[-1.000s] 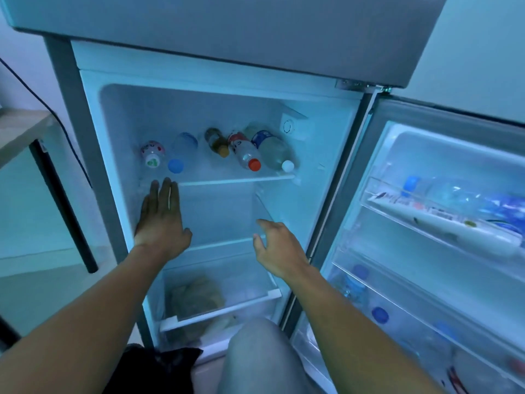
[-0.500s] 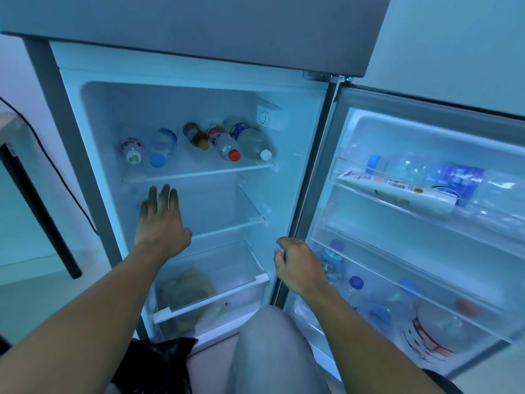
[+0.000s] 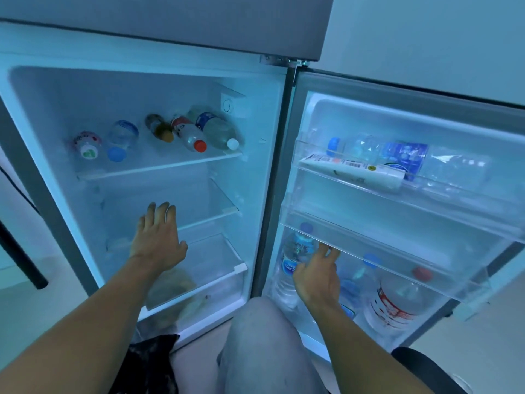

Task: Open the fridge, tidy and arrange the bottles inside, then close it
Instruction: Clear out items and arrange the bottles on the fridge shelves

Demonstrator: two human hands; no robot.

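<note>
The fridge (image 3: pixel 272 172) stands open, its door (image 3: pixel 397 115) swung out to the right. Several bottles lie on their sides on the top shelf (image 3: pixel 159 167), caps facing me: a red-capped one (image 3: pixel 191 137), a white-capped one (image 3: pixel 218 132), a blue-capped one (image 3: pixel 120 140). My left hand (image 3: pixel 159 237) hovers flat and open in front of the middle shelf (image 3: pixel 210 220). My right hand (image 3: pixel 316 275) reaches into the lower door bin, fingers spread against a blue-capped water bottle (image 3: pixel 297 251), not closed around it. A large red-labelled bottle (image 3: pixel 395 302) stands in the same bin.
The upper door bin (image 3: pixel 355 177) holds a white tube lying flat and several water bottles. The bottom crisper drawer (image 3: pixel 199 291) holds a bagged item. My knee (image 3: pixel 255 345) is low in front of the fridge. A dark table leg (image 3: pixel 20 260) stands at the left.
My right hand has moved from the fridge's middle shelf rightward and down into the lower door bin, reaching the blue-capped bottle. My left hand dropped from the top shelf edge to the middle shelf.
</note>
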